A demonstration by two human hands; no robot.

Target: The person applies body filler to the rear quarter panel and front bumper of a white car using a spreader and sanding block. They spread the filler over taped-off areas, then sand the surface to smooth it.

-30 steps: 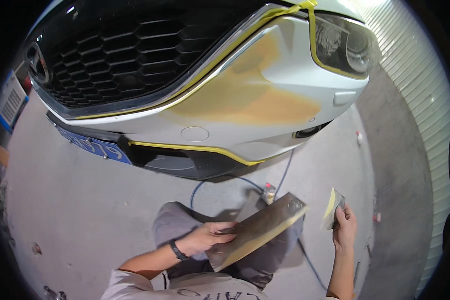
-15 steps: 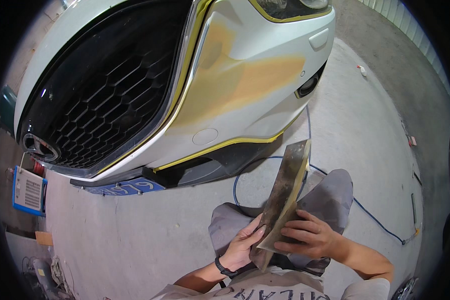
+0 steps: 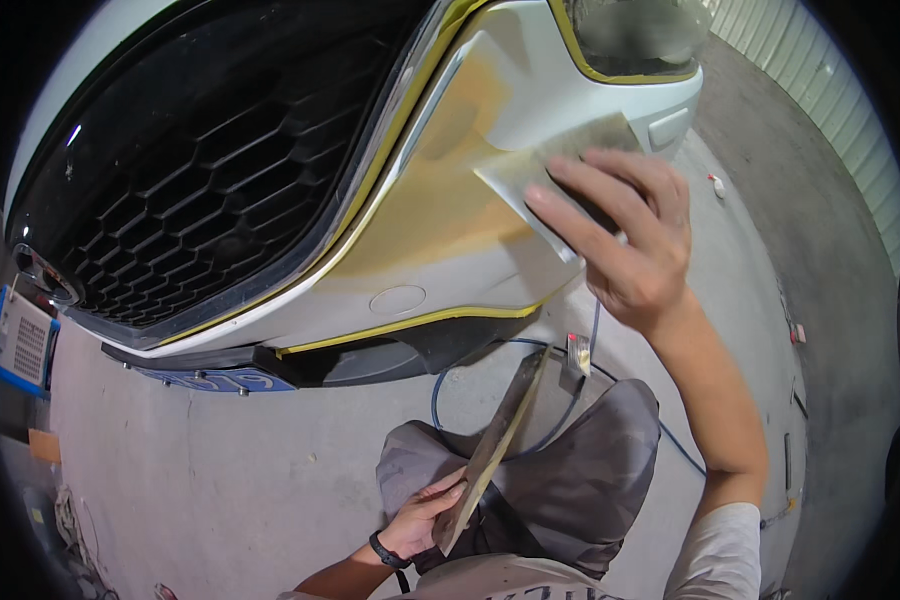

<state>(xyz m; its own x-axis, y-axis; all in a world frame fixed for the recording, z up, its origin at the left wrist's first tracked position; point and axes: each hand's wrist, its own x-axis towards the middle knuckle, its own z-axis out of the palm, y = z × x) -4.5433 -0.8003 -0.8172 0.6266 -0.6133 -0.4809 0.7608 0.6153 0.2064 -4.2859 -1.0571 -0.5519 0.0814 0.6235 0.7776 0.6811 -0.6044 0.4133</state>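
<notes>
My right hand is raised at the car's front corner, fingers closed over a wide flat putty spreader. Its bright straight edge lies at the tan filler patch on the white bumper; whether it presses on the surface I cannot tell. Low above my lap, my left hand grips the near end of a long, narrow putty board. The board is dark on its face, with pale putty along one edge, and tilts up toward the car.
Yellow masking tape borders the bumper's lower edge, grille and headlight. A blue hose loops over the floor by my knees. Beyond the board is a small red-and-white item. A blue-framed box stands at left.
My right hand has left the board and risen to the bumper with the spreader. The left hand has kept the board, now turned more edge-on. My view has shifted closer to the car.
</notes>
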